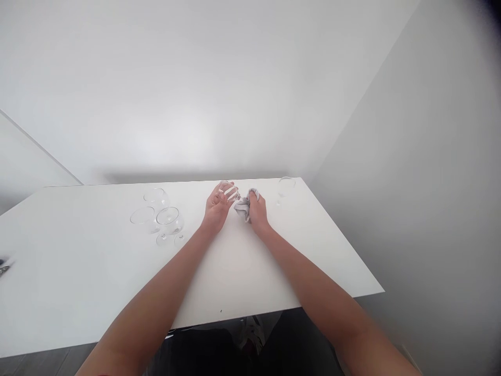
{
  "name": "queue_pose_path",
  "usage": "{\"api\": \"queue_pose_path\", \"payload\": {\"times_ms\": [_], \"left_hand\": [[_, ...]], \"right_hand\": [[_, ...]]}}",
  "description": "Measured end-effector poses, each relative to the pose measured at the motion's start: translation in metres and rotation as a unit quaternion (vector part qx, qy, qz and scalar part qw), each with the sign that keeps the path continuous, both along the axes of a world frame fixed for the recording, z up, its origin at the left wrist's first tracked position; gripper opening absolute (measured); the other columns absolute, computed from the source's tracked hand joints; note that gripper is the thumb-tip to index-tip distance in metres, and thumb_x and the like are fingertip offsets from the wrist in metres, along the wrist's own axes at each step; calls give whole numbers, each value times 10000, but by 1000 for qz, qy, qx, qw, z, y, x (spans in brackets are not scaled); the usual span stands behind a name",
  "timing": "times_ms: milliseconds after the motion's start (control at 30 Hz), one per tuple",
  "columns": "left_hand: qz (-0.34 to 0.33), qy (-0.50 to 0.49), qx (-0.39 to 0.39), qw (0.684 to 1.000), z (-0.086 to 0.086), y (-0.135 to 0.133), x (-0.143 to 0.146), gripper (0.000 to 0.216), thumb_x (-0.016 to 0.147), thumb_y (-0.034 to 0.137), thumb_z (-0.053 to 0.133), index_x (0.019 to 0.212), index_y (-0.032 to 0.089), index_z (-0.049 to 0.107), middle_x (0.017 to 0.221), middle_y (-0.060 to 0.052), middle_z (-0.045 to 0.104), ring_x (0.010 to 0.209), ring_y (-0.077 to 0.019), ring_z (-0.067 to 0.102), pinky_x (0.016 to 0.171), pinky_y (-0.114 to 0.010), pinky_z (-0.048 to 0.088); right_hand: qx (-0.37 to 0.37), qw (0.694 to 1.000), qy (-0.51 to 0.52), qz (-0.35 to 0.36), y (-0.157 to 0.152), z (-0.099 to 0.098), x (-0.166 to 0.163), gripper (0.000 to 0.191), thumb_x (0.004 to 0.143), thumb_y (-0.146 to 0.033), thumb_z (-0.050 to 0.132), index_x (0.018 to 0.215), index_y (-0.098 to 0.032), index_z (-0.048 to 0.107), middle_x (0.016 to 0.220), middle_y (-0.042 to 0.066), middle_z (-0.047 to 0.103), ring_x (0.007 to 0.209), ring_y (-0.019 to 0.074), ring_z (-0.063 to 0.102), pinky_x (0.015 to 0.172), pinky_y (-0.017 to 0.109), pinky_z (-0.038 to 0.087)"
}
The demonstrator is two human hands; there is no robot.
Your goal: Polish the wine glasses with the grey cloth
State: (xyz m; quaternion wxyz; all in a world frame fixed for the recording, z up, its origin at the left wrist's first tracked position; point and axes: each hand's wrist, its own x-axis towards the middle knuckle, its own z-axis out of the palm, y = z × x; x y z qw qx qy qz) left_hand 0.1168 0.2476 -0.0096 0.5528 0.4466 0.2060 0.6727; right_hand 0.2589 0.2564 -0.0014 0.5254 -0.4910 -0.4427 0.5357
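My left hand (217,207) is wrapped round the bowl of a clear stemmed glass (229,192), which lies tilted with its stem side toward the right. Bunched in my right hand (258,210) is a light grey cloth (242,208), held close to the stem of that glass. Whether the cloth touches the stem I cannot tell. Both hands are above the far middle of the white table (235,282).
Left of my hands stand several clear stemmed glasses, the nearest glass (169,222) among them. Another glass (287,188) is at the far right, near the table edge. A small dark object (3,266) shows at the far left. White walls (195,94) rise behind.
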Motion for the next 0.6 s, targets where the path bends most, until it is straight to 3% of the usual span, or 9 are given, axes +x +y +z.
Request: {"api": "queue_pose_path", "payload": {"times_ms": [100, 167, 233, 300, 333, 433, 500, 533, 600], "left_hand": [[8, -3, 0, 1000, 2, -1, -1, 406, 872, 503, 761, 1163, 228, 695, 1435, -130, 570, 1362, -325, 548, 1124, -491, 472], [8, -4, 1, 1000, 2, -1, -3, 405, 873, 513, 754, 1154, 227, 700, 1475, -132, 542, 1379, -334, 534, 1129, -501, 470], [3, 4, 1, 1000, 0, -1, -4, 434, 863, 520, 763, 1179, 231, 694, 1502, -135, 523, 1365, -339, 543, 1105, -507, 486], [-4, 15, -4, 1000, -2, 0, -5, 500, 841, 530, 783, 1237, 247, 670, 1522, -137, 511, 1350, -338, 554, 1076, -504, 501], [-6, 19, -7, 1000, -3, 0, -4, 532, 832, 537, 789, 1264, 257, 656, 1531, -136, 505, 1347, -337, 556, 1069, -501, 505], [-11, 24, -10, 1000, -3, 1, -3, 550, 825, 557, 787, 1273, 269, 650, 1547, -128, 490, 1354, -338, 551, 1057, -486, 513], [-9, 22, -4, 1000, -2, 1, -3, 517, 833, 559, 778, 1246, 269, 664, 1545, -119, 492, 1361, -337, 545, 1049, -471, 519], [-6, 20, -1, 1000, -1, 0, -2, 499, 842, 562, 768, 1234, 268, 670, 1536, -117, 500, 1355, -334, 548, 1039, -463, 524], [-3, 22, 1, 1000, 0, 0, -3, 478, 864, 571, 739, 1223, 262, 677, 1511, -121, 524, 1329, -325, 562, 1013, -451, 533]], "right_hand": [[188, 977, -86, -59, -5, 1, -2, 278, 956, -478, 503, 823, -236, 469, 769, -21, 491, 696, 121, 461, 617, 214, 425], [140, 988, -46, -37, -3, 3, -2, 277, 949, -461, 498, 795, -236, 449, 729, -27, 469, 649, 120, 446, 562, 216, 400], [-15, 998, 38, 53, 1, 3, 1, 273, 936, -441, 491, 766, -235, 433, 665, -35, 454, 538, 110, 392, 463, 223, 327], [-142, 977, 95, 130, 3, 1, 3, 268, 922, -442, 500, 762, -233, 450, 628, -37, 463, 467, 101, 341, 408, 229, 263], [-157, 974, 97, 132, 3, 0, 4, 275, 921, -454, 511, 767, -230, 466, 627, -36, 475, 460, 100, 342, 403, 227, 261], [-12, 1000, 22, -3, 0, -5, 3, 308, 937, -504, 549, 804, -228, 518, 691, -30, 522, 561, 103, 453, 483, 200, 365], [99, 993, -28, -66, -1, -6, 1, 333, 943, -539, 561, 813, -234, 534, 744, -25, 548, 661, 108, 506, 583, 191, 427], [108, 991, -28, -71, 0, -7, 0, 351, 944, -553, 557, 801, -233, 533, 752, -23, 554, 680, 111, 516, 611, 196, 440], [33, 998, 22, -42, 4, -7, -1, 383, 939, -570, 546, 765, -229, 517, 736, -14, 556, 658, 124, 526, 615, 226, 456]]}}
